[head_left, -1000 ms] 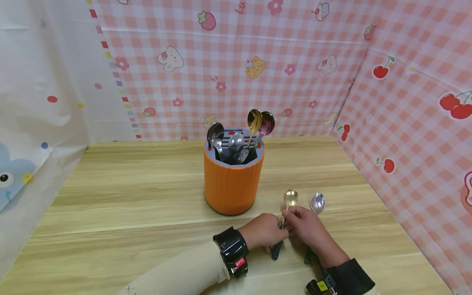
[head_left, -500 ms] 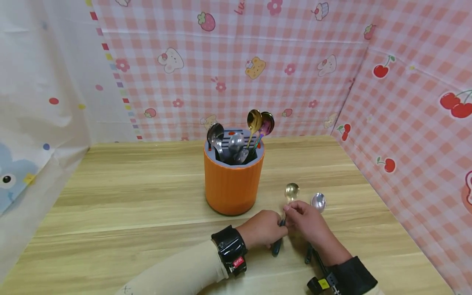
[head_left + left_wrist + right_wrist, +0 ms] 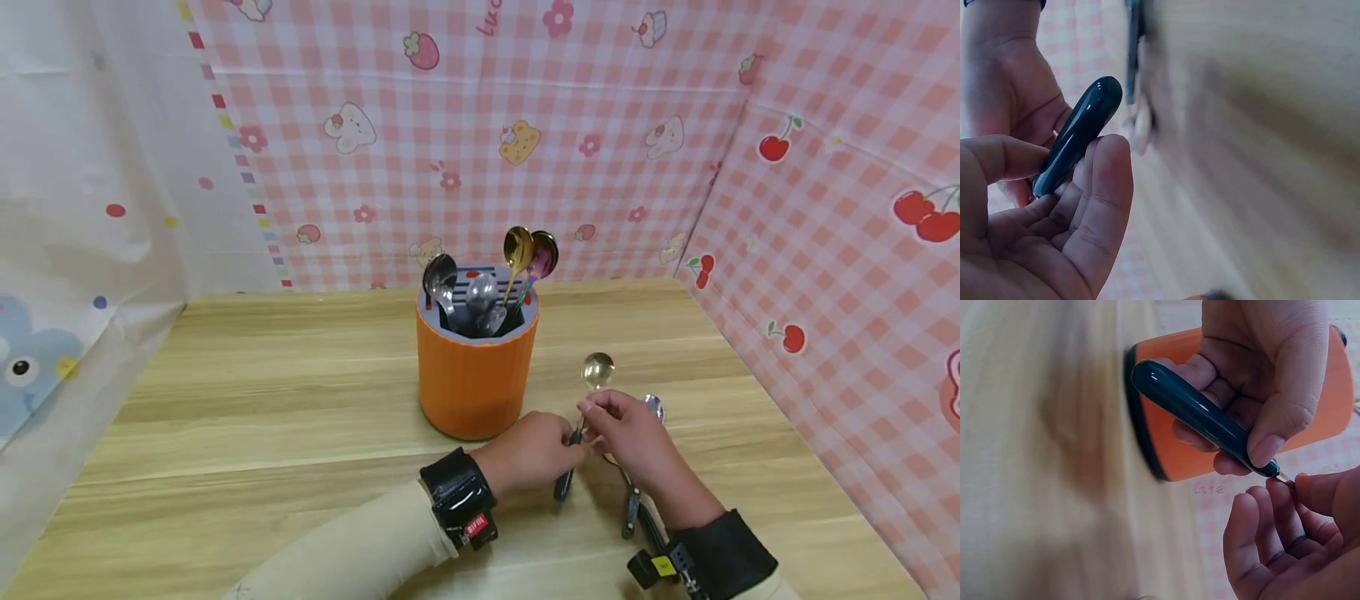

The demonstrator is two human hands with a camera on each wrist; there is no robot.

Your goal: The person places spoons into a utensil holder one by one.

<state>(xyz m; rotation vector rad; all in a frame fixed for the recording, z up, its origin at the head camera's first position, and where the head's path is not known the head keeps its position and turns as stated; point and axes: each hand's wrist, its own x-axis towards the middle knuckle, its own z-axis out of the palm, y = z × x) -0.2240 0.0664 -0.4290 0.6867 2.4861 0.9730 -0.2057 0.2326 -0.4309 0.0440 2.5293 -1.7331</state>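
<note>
A spoon with a gold bowl (image 3: pixel 597 371) and a glossy dark green handle (image 3: pixel 1200 419) is held between both hands. My left hand (image 3: pixel 531 454) pinches the handle between thumb and fingers. Just ahead of it, my right hand (image 3: pixel 633 437) pinches the thin metal neck (image 3: pixel 1285 480). The bowl points away from me, toward the back of the table. Partly behind the right hand lies a second spoon, its silver bowl (image 3: pixel 655 408) and dark handle (image 3: pixel 632 512) showing on either side of the hand.
An orange ribbed utensil holder (image 3: pixel 476 383) stands left of the hands. Several spoons lean in its front opening, among them a gold spoon (image 3: pixel 518 250) and a rainbow-tinted spoon (image 3: pixel 543 255). The wooden table (image 3: pixel 262 400) meets checked cloth walls (image 3: pixel 465 125) behind and at the right.
Both hands have moved slightly away from me with the gold spoon, which sits farther up in the head view. The second spoon's silver bowl has become more covered by the right hand.
</note>
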